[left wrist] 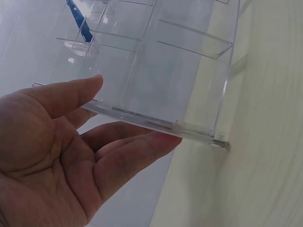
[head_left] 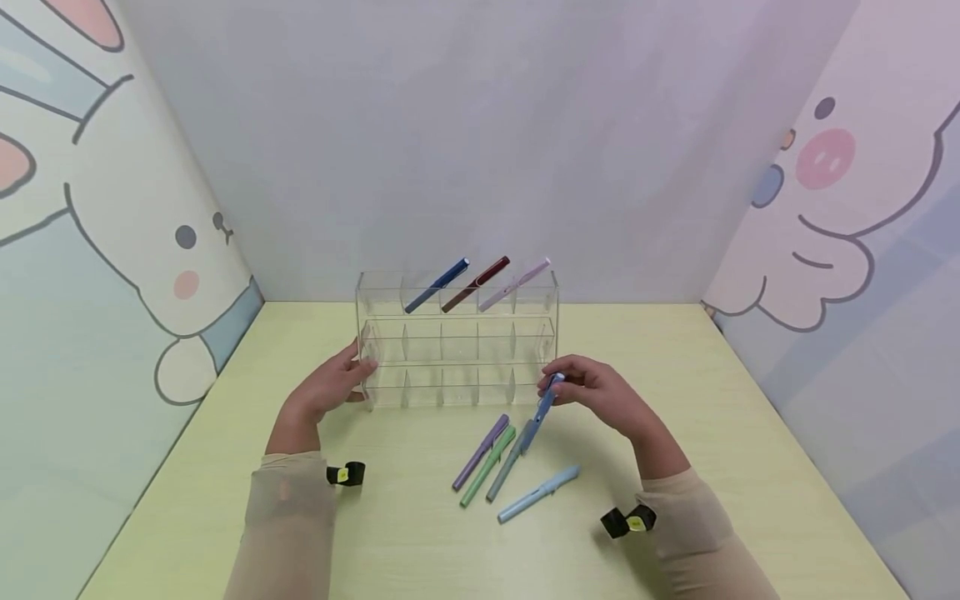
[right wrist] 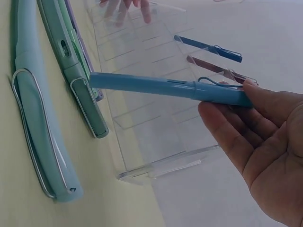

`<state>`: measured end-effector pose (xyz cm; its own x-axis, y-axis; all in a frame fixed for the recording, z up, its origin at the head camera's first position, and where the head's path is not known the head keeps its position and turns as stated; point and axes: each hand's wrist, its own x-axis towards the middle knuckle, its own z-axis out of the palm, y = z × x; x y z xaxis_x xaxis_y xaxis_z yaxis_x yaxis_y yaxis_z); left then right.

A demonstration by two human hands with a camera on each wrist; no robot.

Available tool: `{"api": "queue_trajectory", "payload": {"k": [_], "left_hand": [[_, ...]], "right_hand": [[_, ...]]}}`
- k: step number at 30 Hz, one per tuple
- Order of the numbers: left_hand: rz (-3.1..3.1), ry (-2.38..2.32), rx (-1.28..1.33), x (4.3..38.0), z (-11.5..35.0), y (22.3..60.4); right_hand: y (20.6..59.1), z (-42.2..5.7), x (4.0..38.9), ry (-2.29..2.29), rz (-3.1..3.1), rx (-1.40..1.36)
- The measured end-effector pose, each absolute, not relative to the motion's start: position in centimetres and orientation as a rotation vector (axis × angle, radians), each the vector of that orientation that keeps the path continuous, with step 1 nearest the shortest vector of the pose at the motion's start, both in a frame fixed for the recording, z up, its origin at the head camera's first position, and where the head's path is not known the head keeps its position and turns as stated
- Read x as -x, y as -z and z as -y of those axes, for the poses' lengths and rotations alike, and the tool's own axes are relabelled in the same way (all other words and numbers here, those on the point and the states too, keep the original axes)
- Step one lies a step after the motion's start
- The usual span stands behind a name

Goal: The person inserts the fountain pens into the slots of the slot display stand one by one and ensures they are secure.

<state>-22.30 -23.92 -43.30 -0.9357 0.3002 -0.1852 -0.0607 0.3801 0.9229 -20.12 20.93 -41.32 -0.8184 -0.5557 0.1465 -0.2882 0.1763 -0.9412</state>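
A clear tiered pen rack (head_left: pixel 460 337) with divided compartments stands at the back of the table. My left hand (head_left: pixel 330 385) holds its left side panel, thumb on one side and fingers on the other; the left wrist view shows this hand (left wrist: pixel 71 142) close up. Between thumb and fingers, my right hand (head_left: pixel 600 392) pinches the cap end of a blue fountain pen (right wrist: pixel 156 86) near the rack's lower right corner. The pen points down toward the table. In the top tier lean a dark blue pen (head_left: pixel 437 286), a dark red pen (head_left: pixel 476 285) and a lilac pen (head_left: pixel 515 285).
In front of the rack lie a purple pen (head_left: pixel 481 452), a green pen (head_left: pixel 488 467), a grey-green pen (head_left: pixel 508 463) and a light blue pen (head_left: pixel 538 495). The pale yellow table (head_left: pixel 405 533) has cartoon-printed panels on both sides and a plain backdrop behind.
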Motion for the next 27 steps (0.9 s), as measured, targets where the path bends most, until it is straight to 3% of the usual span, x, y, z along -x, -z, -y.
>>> {"api": "queue_trajectory", "payload": {"k": [17, 27], "left_hand": [[-2.303, -1.585, -0.217, 22.1, 24.2, 43.3], [-2.314, -1.575, -0.190, 22.1, 24.0, 43.2]], "right_hand": [[41.6, -20.4, 20.8, 2.339, -1.801, 0.772], [40.4, -20.4, 21.0, 2.367, -1.793, 0.762]]}}
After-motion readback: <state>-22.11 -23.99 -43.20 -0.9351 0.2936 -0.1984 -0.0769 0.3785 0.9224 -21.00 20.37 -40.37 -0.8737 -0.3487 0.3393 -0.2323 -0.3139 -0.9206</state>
